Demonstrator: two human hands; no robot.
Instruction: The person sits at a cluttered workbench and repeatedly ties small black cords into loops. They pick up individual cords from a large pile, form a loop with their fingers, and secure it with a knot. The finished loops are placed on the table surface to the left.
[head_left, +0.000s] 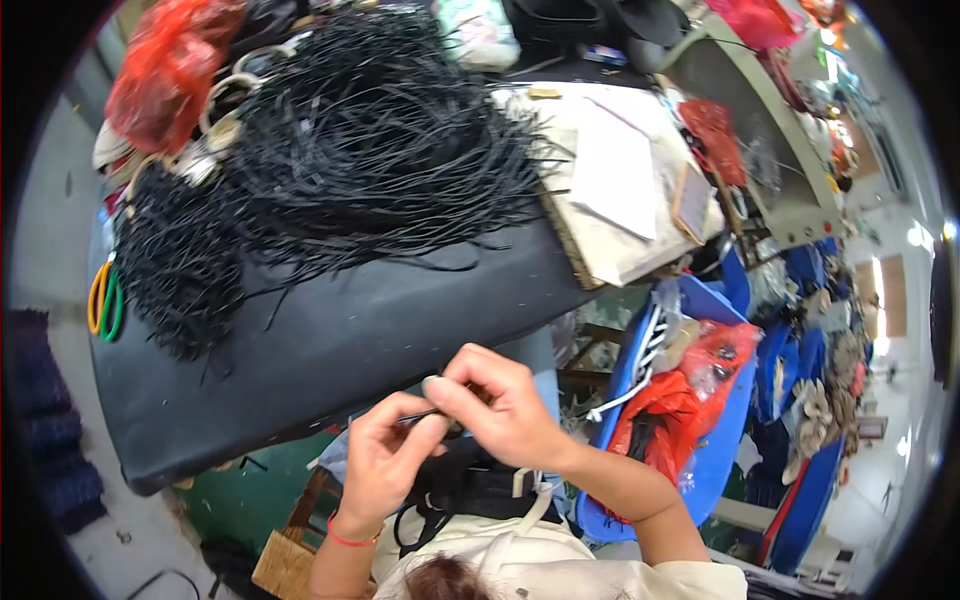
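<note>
Both hands are close together just off the near edge of the black padded table (330,340). My left hand (388,448) pinches a thin black strip (419,415) between thumb and fingers. My right hand (500,408) is closed beside it, thumb against fingers, at the strip's other end; what lies inside its fingers is mostly hidden. Beyond the hands, a large heap of thin black strips (380,150) spreads over the table. A smaller tangled bundle of strips (185,260) hangs toward the left edge.
Scissors (105,300) with yellow and green handles lie at the left edge. A pale board (615,255) carrying white paper (612,170) is at the back right. A blue bin (715,440) with red plastic bags (655,420) stands to my right. A red bag (172,75) sits far left.
</note>
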